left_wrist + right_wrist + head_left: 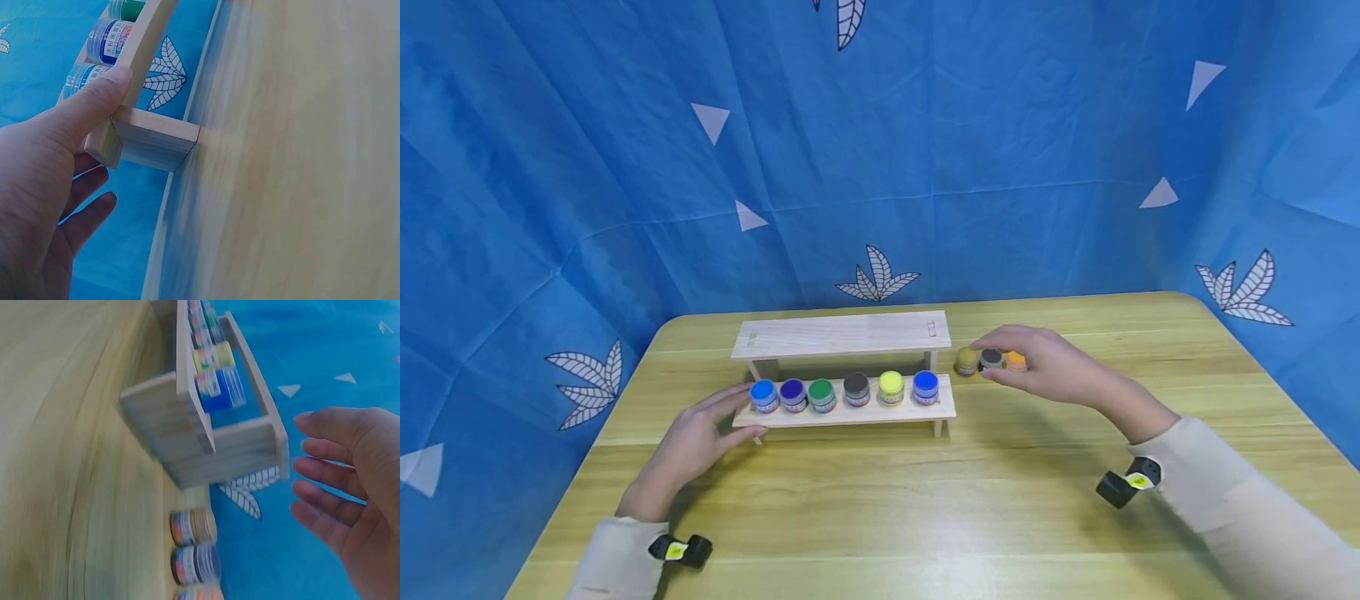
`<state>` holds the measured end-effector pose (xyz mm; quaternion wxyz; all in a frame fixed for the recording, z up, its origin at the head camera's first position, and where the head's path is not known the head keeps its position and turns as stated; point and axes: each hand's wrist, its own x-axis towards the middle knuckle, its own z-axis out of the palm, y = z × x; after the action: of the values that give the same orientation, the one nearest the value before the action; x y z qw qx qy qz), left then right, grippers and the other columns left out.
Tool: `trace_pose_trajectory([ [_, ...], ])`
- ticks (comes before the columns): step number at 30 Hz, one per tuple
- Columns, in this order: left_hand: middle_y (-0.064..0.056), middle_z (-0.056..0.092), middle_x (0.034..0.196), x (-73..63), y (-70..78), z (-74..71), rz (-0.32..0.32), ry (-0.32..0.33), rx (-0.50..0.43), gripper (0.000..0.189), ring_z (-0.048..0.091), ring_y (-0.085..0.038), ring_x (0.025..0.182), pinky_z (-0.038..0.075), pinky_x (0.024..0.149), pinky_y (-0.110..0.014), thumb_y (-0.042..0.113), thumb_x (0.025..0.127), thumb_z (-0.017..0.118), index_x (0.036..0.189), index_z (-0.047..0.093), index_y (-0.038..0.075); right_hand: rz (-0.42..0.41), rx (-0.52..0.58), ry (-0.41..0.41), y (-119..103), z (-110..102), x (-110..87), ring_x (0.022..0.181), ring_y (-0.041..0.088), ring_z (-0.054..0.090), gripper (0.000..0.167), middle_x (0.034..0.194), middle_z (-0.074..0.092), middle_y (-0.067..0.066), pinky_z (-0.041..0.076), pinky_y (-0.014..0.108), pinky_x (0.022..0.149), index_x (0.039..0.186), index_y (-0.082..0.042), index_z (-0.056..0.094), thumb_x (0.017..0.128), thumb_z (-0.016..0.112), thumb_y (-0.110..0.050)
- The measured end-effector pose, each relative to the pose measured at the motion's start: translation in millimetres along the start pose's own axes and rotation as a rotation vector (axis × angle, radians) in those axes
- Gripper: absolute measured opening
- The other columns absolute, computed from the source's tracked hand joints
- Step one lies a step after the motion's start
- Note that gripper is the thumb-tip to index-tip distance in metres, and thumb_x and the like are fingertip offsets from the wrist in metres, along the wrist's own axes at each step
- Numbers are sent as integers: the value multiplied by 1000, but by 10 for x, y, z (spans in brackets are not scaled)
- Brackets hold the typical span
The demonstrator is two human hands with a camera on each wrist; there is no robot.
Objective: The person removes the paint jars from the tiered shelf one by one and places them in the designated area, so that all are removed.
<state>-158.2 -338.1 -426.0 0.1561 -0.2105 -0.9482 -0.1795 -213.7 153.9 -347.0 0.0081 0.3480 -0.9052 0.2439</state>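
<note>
A two-step wooden rack [842,335] stands on the table with a row of small paint jars along its lower step. From left to right come a light blue jar [764,396], a purple-blue one, a green jar [822,395], a dark one, a yellow jar [891,388] and a blue jar [926,387]. My left hand [696,437] holds the left end of the lower step, thumb on its front edge. Fingers apart and holding nothing, my right hand [1045,362] hovers over an ochre jar [192,526], a dark jar [195,564] and an orange jar [1016,361].
The light wood table [880,508] reaches back to a blue cloth [1000,150] with leaf and triangle prints. This cloth hangs behind and at both sides. The rack's upper board is bare. A small black device sits on each wrist.
</note>
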Motion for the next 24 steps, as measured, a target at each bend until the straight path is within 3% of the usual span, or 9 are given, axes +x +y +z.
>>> trace_pose_trajectory([
  [5, -14, 61, 131, 5, 4, 3, 6, 6, 14, 58, 59, -37, 116, 50, 92, -54, 34, 79, 81, 126, 66, 4, -66, -11, 8, -118, 65, 68, 92, 13, 59, 37, 120, 64, 0, 53, 37, 78, 127, -13, 65, 93, 69, -27],
  [7, -14, 61, 131, 8, 8, -2, 9, 7, 17, 58, 60, -37, 115, 51, 91, -53, 34, 79, 82, 125, 66, 3, -79, -15, 9, -162, 87, 93, 93, 12, 59, 37, 121, 65, 0, 54, 36, 77, 127, -14, 66, 93, 70, -27],
  [12, -15, 61, 130, 7, 11, -14, 20, 12, 20, 58, 60, -37, 115, 51, 91, -53, 34, 78, 82, 125, 67, 3, -111, -4, 4, -243, 151, 149, 112, 21, 60, 41, 129, 63, 5, 54, 42, 89, 130, -13, 65, 92, 71, -26],
  [24, -16, 61, 130, 7, 1, -18, 16, -1, 25, 58, 59, -38, 115, 51, 92, -53, 33, 79, 82, 125, 66, 2, -145, -51, -32, -349, 298, 278, 123, 27, 55, 42, 132, 61, 7, 47, 46, 101, 128, -9, 64, 94, 68, -32],
])
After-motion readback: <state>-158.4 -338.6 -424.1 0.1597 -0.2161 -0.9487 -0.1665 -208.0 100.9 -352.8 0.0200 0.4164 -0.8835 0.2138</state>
